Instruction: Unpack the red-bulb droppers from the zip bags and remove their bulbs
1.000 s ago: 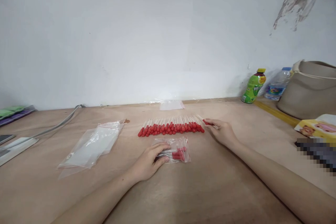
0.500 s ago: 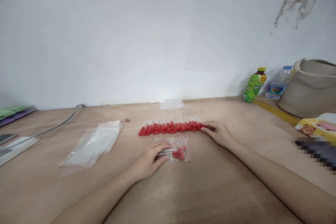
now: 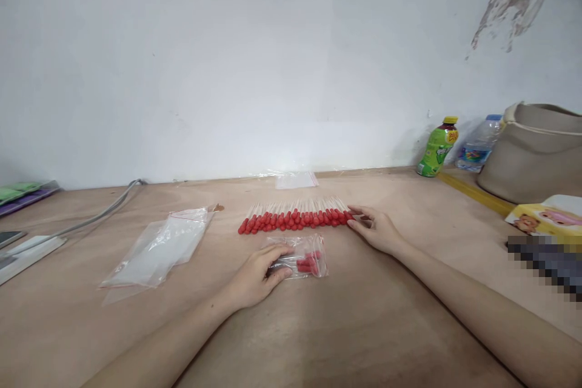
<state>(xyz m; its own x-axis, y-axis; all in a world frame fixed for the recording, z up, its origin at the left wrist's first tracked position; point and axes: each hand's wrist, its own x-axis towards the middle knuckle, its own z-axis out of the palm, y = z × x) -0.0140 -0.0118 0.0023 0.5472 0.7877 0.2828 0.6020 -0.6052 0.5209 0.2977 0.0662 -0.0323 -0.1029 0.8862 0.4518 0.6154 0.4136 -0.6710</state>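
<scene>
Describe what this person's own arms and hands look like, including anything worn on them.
The left hand and right hand are bare, with no gloves, rings or watch visible. No sleeves show on either arm. A small dark spot marks the left forearm near the wrist.

On the right of the worktop (image 3: pixel 364 333), a yellow-capped green drink bottle (image 3: pixel 436 148) stands near a blue-capped clear water bottle (image 3: pixel 475 148), just beside a beige bucket (image 3: pixel 530 157); nearer lie a yellow cartoon-printed pack (image 3: pixel 545 218) and a pixelated dark object (image 3: pixel 545 260). At left, a grey cable (image 3: pixel 107 213) runs onto a white flat strip (image 3: pixel 39 250), near green and purple packets (image 3: pixel 20 193). A peeled patch (image 3: pixel 517 5) marks the wall (image 3: pixel 227 60) at upper right
</scene>
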